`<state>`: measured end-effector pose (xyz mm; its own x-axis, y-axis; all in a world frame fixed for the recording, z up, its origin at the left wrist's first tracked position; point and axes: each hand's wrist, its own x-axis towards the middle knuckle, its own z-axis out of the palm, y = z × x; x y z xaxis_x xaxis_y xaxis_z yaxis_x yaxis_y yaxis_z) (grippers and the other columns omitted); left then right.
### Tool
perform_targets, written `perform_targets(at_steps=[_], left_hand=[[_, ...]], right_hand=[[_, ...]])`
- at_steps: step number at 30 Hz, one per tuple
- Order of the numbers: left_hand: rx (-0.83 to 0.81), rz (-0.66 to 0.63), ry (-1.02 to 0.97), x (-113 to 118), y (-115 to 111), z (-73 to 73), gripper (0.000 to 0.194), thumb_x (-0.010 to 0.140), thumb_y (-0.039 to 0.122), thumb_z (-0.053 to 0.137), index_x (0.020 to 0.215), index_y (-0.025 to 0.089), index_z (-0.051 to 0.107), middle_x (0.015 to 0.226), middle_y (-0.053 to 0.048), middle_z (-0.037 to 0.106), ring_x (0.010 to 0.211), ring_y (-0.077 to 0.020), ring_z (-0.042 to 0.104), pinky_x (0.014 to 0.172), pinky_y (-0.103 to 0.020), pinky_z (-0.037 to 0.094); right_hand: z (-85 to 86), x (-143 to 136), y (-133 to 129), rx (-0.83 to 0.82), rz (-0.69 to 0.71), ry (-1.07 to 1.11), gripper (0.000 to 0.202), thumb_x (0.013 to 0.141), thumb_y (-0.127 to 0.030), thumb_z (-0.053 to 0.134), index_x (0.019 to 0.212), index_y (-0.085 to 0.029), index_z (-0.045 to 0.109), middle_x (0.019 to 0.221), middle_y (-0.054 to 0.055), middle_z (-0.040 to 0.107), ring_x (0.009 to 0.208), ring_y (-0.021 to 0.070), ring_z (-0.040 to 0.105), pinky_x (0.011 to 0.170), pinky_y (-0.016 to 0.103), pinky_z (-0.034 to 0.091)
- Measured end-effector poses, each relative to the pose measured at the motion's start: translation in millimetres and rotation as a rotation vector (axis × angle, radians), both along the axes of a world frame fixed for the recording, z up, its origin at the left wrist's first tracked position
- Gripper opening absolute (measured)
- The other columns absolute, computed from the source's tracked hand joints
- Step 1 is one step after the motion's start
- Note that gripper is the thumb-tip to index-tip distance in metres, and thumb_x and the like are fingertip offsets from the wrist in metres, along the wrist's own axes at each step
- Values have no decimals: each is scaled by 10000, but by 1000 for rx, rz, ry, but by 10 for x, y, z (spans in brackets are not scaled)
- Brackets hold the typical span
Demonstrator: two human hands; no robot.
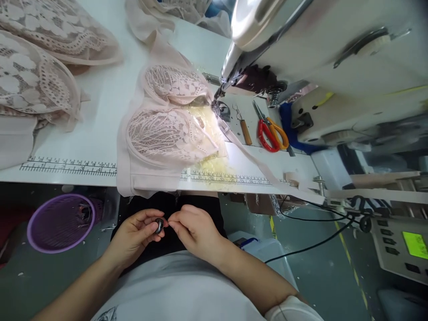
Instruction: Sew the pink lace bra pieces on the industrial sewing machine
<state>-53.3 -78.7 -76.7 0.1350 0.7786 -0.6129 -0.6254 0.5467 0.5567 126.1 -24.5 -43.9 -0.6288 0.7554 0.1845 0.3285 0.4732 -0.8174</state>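
Over my lap, my left hand pinches a small dark, shiny metal bobbin case between thumb and fingers. Close beside it, my right hand has thumb and forefinger pressed together at the tip of my left fingers; whatever is in that pinch is too small to make out. In front of me on the table lies a pale pink lace bra, its edge under the needle area of the sewing machine. One band of it hangs over the table's front edge.
Red-and-orange-handled scissors and a wooden-handled tool lie right of the needle. More lace cups are stacked at left. A purple basket stands below, left. A pale strap runs right toward a control box.
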Motion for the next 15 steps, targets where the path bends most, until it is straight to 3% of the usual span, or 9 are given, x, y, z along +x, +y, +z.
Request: perform_targets(at_steps=[15], left_hand=[[70,-209,-49,37,-20,0,295,629,347,906,793,161,745,719,-56,734,485,-93,587,429,-159,454]], right_hand=[[-184,-4,141,-15,-98,-33,187,928,-197,463,797,-190,597,721,25,631,688,148,571,665,256,468]])
